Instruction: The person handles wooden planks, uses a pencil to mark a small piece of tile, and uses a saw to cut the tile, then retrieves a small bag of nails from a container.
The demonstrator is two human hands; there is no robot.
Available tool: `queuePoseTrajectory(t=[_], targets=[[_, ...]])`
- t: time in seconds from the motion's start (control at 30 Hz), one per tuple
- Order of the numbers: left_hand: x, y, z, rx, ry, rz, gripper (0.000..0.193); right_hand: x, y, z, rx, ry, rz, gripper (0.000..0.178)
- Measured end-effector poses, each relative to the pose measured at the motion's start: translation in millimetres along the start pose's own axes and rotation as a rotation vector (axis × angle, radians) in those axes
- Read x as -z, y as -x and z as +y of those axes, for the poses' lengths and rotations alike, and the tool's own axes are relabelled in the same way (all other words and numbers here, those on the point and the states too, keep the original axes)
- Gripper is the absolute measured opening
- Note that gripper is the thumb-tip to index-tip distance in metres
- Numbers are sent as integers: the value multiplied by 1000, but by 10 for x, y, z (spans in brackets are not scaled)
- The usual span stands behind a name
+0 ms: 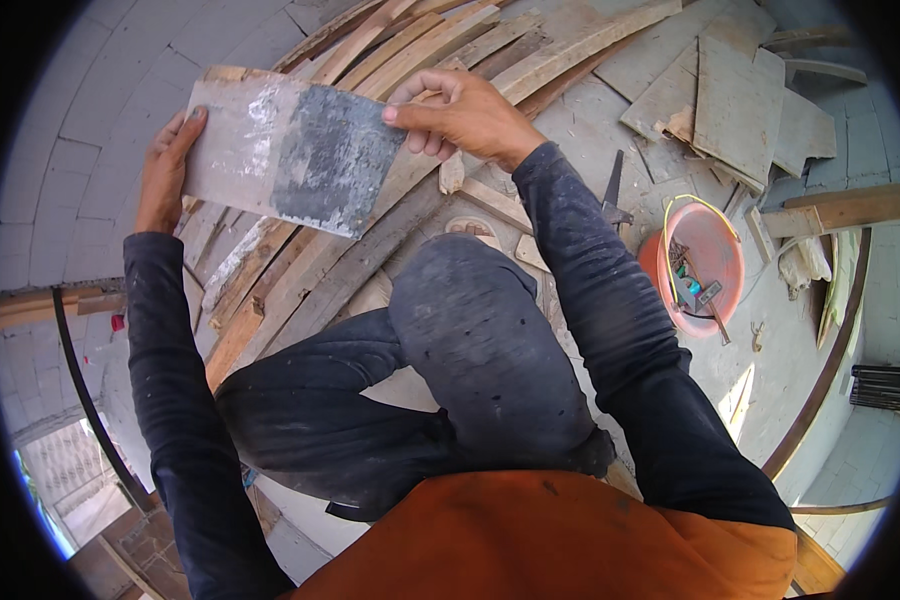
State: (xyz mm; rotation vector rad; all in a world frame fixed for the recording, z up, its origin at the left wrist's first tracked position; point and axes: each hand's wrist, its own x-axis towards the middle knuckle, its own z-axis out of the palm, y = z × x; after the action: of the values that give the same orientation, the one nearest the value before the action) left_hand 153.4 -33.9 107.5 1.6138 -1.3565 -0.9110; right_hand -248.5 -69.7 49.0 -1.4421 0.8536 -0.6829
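Note:
Up and ahead of my knees I hold a flat rectangular board piece (290, 150), tilted toward me. Its left part is pale and smeared with white; the right part is dark grey and scuffed. My left hand (167, 168) grips the left edge, thumb on the face and fingers behind. At the upper right corner, my right hand (462, 112) pinches the board between thumb and fingers. Behind and below it lie long wooden planks (315, 262), partly hidden by the board.
An orange-red bucket (738, 240) with a yellow handle stands on the right, holding a hammer (711, 297) and small items. A handsaw (614, 190) lies left of it. Broken flat panels (735, 100) are stacked at the upper right. Pale block walls (80, 165) rise around the floor.

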Motion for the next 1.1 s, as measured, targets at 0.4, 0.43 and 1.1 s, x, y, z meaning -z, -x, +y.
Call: queuePoseTrajectory(t=[0.4,0.43,1.1], targets=[[31,-1099,-501,-164,-169,267,50,184,-1347,412,-176,383,-240,24],[44,-1150,-872,-216,-233,386,57,116,-1374,517,-215,377,-228,24],[-2031,-308,-2313,545,402,-449,55,549,-1549,1500,-632,495,-227,24]])
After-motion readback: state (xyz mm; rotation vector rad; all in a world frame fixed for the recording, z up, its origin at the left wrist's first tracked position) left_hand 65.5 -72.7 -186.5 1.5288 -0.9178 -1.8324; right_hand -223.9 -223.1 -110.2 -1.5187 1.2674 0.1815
